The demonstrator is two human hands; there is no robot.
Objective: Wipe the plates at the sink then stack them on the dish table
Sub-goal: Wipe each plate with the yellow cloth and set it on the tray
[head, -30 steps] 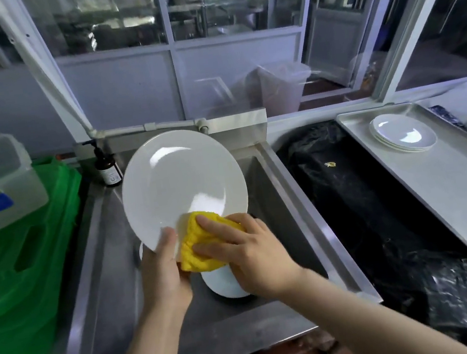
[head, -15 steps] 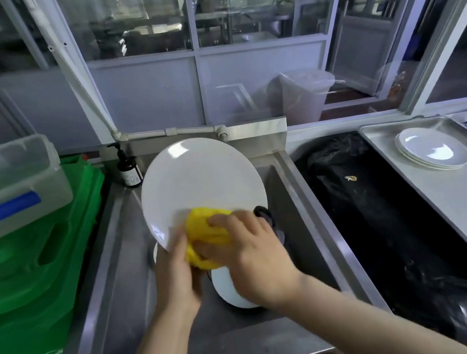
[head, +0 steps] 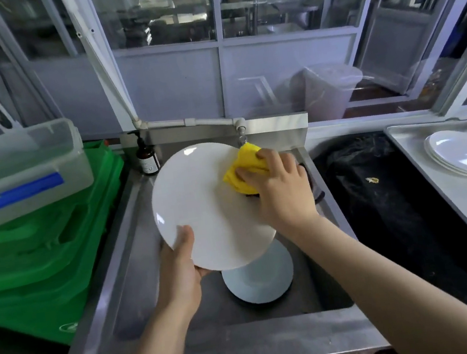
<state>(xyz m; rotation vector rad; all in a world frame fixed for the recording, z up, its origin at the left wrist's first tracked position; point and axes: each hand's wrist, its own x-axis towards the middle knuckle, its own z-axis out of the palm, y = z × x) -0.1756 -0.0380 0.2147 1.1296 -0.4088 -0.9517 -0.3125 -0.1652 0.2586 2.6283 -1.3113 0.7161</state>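
Note:
A large white plate (head: 200,208) is tilted above the steel sink (head: 125,270). My left hand (head: 180,269) grips its lower left rim, thumb on the face. My right hand (head: 280,191) presses a yellow cloth (head: 244,164) against the plate's upper right edge. A second white plate (head: 260,281) lies on the sink floor below, partly hidden by the held plate. A short stack of white plates (head: 464,154) rests on the steel dish table (head: 446,207) at the right.
A tap (head: 240,129) hangs just behind the cloth. A brown pump bottle (head: 147,159) stands at the sink's back left corner. Green crates (head: 41,246) with a clear lidded box (head: 16,174) sit left. A bin lined with black plastic (head: 387,209) lies between sink and dish table.
My right hand has swept the yellow cloth from the plate's lower edge up to its upper right edge. The left hand keeps hold of the plate's lower rim. The view has tilted up.

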